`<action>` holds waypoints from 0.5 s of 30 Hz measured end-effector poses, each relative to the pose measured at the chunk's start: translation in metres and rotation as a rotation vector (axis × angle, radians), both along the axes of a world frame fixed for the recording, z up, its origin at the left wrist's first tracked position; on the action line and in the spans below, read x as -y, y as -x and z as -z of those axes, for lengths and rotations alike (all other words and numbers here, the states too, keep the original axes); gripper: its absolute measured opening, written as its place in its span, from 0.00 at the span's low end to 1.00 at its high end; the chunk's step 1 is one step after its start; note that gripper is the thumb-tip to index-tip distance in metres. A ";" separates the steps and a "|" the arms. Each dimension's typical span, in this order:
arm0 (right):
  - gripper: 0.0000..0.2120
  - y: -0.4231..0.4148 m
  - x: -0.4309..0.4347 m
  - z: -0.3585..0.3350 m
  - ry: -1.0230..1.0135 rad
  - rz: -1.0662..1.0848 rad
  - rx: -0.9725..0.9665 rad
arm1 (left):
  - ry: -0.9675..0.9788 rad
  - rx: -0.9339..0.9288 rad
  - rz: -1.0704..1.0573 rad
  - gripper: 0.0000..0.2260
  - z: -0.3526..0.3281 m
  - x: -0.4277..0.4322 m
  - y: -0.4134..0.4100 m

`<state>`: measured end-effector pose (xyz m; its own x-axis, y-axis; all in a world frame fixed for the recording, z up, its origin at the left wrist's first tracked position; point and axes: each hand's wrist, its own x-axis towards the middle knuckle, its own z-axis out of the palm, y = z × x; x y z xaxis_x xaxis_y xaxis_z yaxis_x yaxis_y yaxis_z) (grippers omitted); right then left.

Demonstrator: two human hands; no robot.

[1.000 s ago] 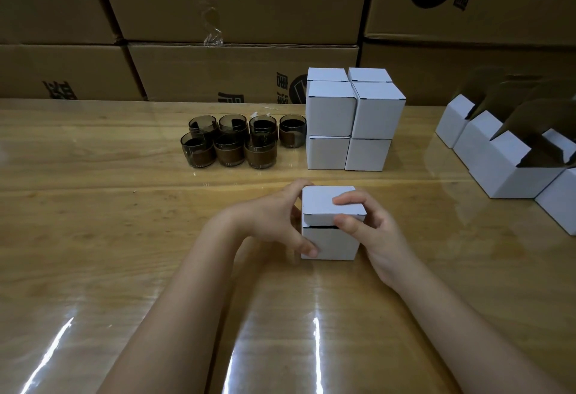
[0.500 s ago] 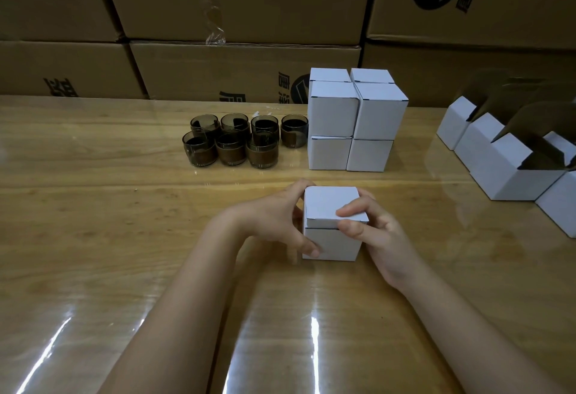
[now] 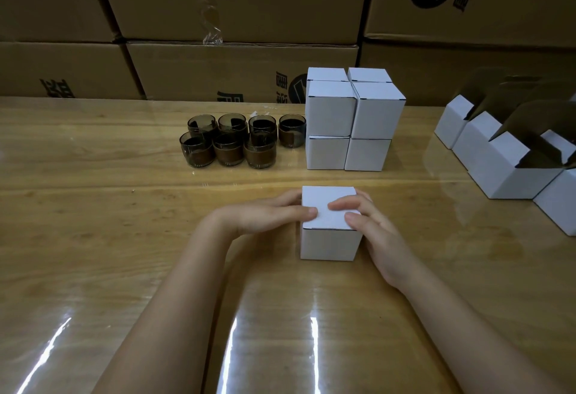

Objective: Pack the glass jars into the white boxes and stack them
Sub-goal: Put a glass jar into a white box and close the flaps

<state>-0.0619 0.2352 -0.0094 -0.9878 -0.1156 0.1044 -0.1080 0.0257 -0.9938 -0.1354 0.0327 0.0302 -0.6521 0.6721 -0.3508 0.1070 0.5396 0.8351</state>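
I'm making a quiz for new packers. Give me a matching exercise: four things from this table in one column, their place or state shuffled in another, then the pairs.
1 near box
2 jars
3 stack
4 open boxes

A far right, flaps up
B under the left hand and right hand, lid down
C left of the stack, unpacked
D two high, closed

Pairs: 1-B, 2-C, 3-D, 4-A
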 end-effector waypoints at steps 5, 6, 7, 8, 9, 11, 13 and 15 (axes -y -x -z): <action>0.09 0.000 0.002 -0.001 -0.078 0.056 -0.015 | -0.036 0.007 -0.042 0.19 0.002 -0.002 0.001; 0.09 0.000 0.003 -0.001 -0.088 0.067 -0.022 | -0.045 0.007 -0.047 0.19 0.003 -0.003 0.001; 0.09 0.000 0.003 -0.001 -0.095 0.076 -0.031 | -0.056 0.009 -0.055 0.19 0.004 -0.003 0.000; 0.09 -0.001 0.002 0.000 -0.096 0.085 -0.043 | -0.072 0.011 -0.065 0.19 0.005 -0.003 -0.001; 0.10 -0.001 0.001 0.000 -0.090 0.098 -0.052 | -0.095 0.008 -0.083 0.18 0.008 -0.002 -0.002; 0.13 -0.001 -0.003 0.000 -0.067 0.143 -0.067 | -0.148 -0.014 -0.137 0.14 0.014 -0.001 -0.004; 0.18 0.000 -0.005 0.000 -0.060 0.192 -0.101 | -0.167 -0.066 -0.184 0.16 0.019 0.000 -0.005; 0.22 0.003 -0.010 0.002 -0.032 0.183 -0.084 | -0.168 -0.113 -0.207 0.22 0.023 -0.001 -0.005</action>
<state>-0.0651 0.2452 -0.0112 -0.9806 0.0603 0.1866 -0.1814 0.0836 -0.9799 -0.1306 0.0339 0.0074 -0.8103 0.5629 -0.1630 0.1061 0.4145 0.9039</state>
